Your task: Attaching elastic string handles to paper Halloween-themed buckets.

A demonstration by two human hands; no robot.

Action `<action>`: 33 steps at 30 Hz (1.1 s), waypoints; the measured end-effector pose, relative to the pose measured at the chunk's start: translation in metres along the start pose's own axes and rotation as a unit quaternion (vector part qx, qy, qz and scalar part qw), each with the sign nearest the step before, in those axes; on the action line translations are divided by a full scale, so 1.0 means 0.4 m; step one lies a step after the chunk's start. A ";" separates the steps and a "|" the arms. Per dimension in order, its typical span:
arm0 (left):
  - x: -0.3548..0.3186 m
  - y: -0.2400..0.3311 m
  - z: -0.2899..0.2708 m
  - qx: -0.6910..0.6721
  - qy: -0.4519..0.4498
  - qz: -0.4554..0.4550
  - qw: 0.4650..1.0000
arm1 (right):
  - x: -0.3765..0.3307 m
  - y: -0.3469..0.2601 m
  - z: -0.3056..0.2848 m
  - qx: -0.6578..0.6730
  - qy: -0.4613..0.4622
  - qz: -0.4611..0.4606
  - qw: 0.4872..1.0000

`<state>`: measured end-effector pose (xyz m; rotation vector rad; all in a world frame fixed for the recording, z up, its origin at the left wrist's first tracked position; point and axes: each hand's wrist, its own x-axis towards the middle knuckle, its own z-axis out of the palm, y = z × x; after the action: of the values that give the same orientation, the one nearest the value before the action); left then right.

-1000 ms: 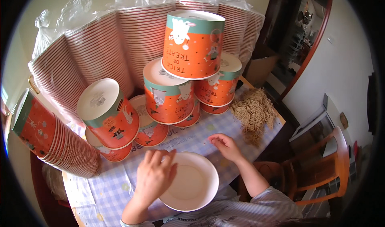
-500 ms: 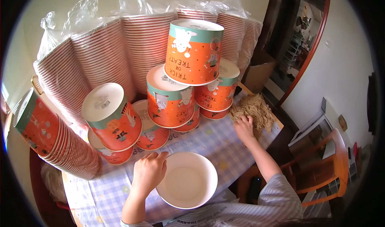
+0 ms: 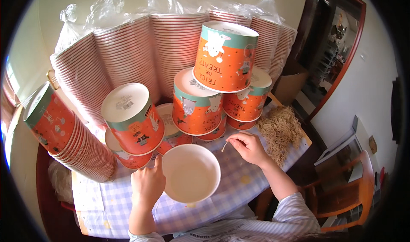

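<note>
A white-lined paper bucket [image 3: 191,173] stands mouth up on the checked tablecloth in front of me. My left hand [image 3: 148,182] is closed at its left side, the index finger reaching along the rim; the thumb is hidden. To the right of the bucket, my right hand [image 3: 247,148] pinches a short, thin beige string [image 3: 224,146] between thumb and fingertips, raised above the cloth. A tangled pile of beige strings [image 3: 279,131] lies beyond that hand, on the table's right side.
Upside-down orange and green paper buckets [image 3: 226,58] are piled behind the open one. A tilted nested stack [image 3: 72,131] leans at the left. Tall bagged stacks [image 3: 179,45] line the wall. A wooden chair [image 3: 363,195] stands at the right.
My right hand has come away from the string pile toward the bucket with a string in its fingers. The left index finger has straightened at the rim. The whole view has shifted somewhat.
</note>
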<state>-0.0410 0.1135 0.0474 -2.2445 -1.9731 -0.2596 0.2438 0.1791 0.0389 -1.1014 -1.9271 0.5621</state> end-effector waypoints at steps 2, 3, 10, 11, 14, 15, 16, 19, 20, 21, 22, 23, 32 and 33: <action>0.010 0.036 -0.035 -0.011 -0.016 -0.031 0.999 | 0.023 -0.035 0.005 -0.004 0.014 -0.049 0.999; 0.005 0.049 -0.044 -0.036 0.027 0.003 0.999 | 0.034 -0.051 0.008 0.013 0.007 -0.073 0.997; -0.069 0.149 -0.024 -0.160 0.017 0.348 0.924 | 0.088 -0.139 0.043 0.096 -0.035 -0.180 0.978; -0.073 0.162 -0.019 -0.139 -0.007 0.359 0.923 | 0.083 -0.145 0.041 0.098 -0.039 -0.161 0.981; -0.059 0.164 0.004 -0.110 -0.003 0.354 0.929 | 0.071 -0.152 0.039 0.108 -0.015 -0.167 0.980; -0.056 0.162 0.008 -0.106 -0.009 0.344 0.933 | 0.063 -0.160 0.035 0.103 -0.017 -0.148 0.983; -0.051 0.159 0.004 -0.105 -0.013 0.340 0.935 | 0.062 -0.160 0.032 0.098 -0.030 -0.156 0.982; -0.022 0.139 -0.033 -0.260 0.089 0.243 0.930 | 0.068 -0.145 0.039 0.077 -0.043 -0.175 0.981; -0.015 0.120 -0.022 -0.276 0.092 0.220 0.931 | 0.069 -0.146 0.040 0.064 -0.041 -0.177 0.981; -0.009 0.112 -0.022 -0.287 0.097 0.185 0.935 | 0.066 -0.142 0.045 0.076 -0.028 -0.177 0.981; -0.002 0.102 -0.024 -0.302 0.089 0.158 0.936 | 0.067 -0.139 0.052 0.081 -0.029 -0.173 0.981; 0.003 0.093 -0.024 -0.315 0.080 0.129 0.937 | 0.067 -0.135 0.058 0.074 -0.031 -0.180 0.980; 0.031 0.084 -0.039 -0.400 0.012 0.060 0.914 | 0.065 -0.123 0.089 -0.036 -0.014 -0.198 0.979; 0.030 0.084 -0.037 -0.399 0.015 0.066 0.914 | 0.065 -0.120 0.092 -0.047 -0.023 -0.199 0.979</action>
<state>-0.0068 0.1177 0.0647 -2.7612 -1.8897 -1.2750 0.1828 0.1772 0.0638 -0.7309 -2.1576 0.2796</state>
